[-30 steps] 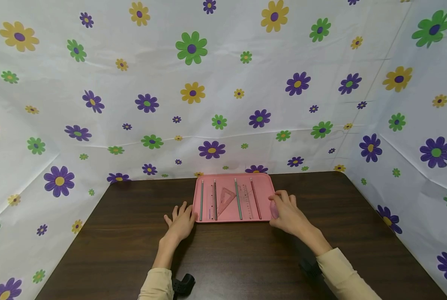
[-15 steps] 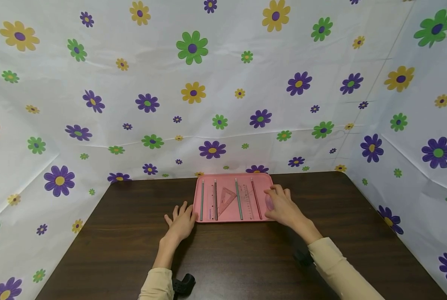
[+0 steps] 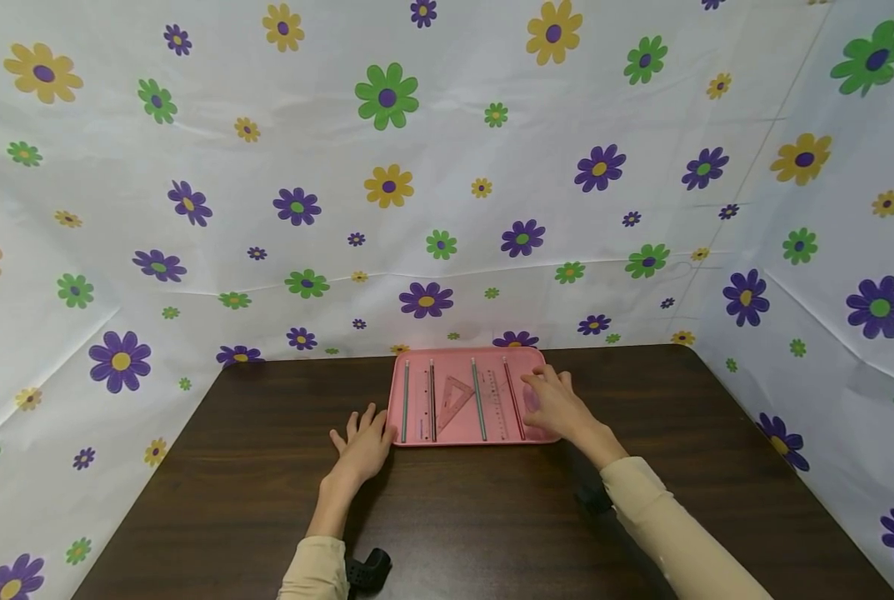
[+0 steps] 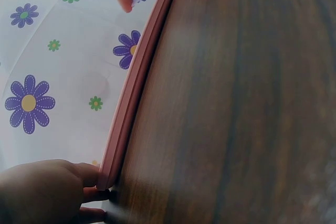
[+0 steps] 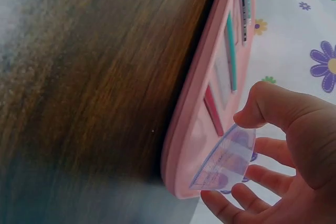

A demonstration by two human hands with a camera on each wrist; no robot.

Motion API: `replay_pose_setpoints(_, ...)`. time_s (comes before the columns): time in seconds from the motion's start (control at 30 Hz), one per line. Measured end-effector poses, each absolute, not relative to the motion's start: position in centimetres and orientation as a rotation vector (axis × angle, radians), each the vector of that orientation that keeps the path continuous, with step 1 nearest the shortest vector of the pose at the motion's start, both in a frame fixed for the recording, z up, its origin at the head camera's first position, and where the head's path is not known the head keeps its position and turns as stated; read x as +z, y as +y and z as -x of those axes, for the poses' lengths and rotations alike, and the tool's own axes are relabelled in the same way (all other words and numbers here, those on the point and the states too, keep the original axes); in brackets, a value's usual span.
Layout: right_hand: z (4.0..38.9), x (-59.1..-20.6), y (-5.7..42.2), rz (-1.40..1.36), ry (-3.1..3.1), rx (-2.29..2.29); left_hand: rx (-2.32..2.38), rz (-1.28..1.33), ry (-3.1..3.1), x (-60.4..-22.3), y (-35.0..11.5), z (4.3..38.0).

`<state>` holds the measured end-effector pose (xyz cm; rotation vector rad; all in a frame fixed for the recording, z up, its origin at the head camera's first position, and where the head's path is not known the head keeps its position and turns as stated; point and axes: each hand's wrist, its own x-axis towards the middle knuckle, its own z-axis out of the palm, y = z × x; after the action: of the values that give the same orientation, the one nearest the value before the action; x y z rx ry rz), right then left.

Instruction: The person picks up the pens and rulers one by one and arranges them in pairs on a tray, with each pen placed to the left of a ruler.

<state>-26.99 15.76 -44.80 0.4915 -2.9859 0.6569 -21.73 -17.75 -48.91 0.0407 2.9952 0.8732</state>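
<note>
A pink tray (image 3: 461, 443) lies at the back of the dark wooden table. My right hand (image 3: 559, 404) holds a clear purple-tinted protractor (image 5: 226, 161) over the tray's right end, thumb on one corner and fingertips along the other side. Left of it on the tray lies a red pencil (image 3: 513, 398), then a clear ruler (image 3: 496, 404) and a green pencil (image 3: 478, 400). Further left are a pink set square (image 3: 456, 400), a black pencil (image 3: 432, 400), another ruler (image 3: 424, 408) and another green pencil (image 3: 405, 402). My left hand (image 3: 362, 446), fingers spread, touches the tray's front left corner.
A white flowered cloth (image 3: 447, 208) hangs behind the table (image 3: 461, 517) and along its right side. The tray's far edge is close to this cloth. Black wrist gear (image 3: 369, 571) shows beside the left sleeve.
My right hand has moved a little left with the protractor, from the tray's right edge in over its right end. The left hand stays at the corner.
</note>
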Motion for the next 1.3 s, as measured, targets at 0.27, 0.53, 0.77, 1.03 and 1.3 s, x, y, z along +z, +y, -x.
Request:
replay_pose_setpoints(0.27,27.7,-45.5,15.4,-0.459,-3.067,0.690,0.862,-0.043,3.003,-49.0,-17.6,21.8)
replay_pose_setpoints(0.53,27.6,-45.4,15.0,-0.491,-3.110,0.631,0.858,-0.044,3.006,-49.1,-17.5,21.8)
replay_pose_setpoints(0.77,27.5,-45.1,14.6,-0.552,-3.131,0.455,0.860,-0.042,3.003,-49.0,-17.5,21.8)
replay_pose_setpoints(1.03,27.6,-45.4,14.7,-0.508,-3.117,0.406,0.876,-0.031,2.994,-48.8,-17.5,21.7)
replay_pose_setpoints(1.3,27.6,-46.4,14.7,-0.496,-3.068,0.392,0.873,-0.027,2.991,-48.8,-17.5,21.6)
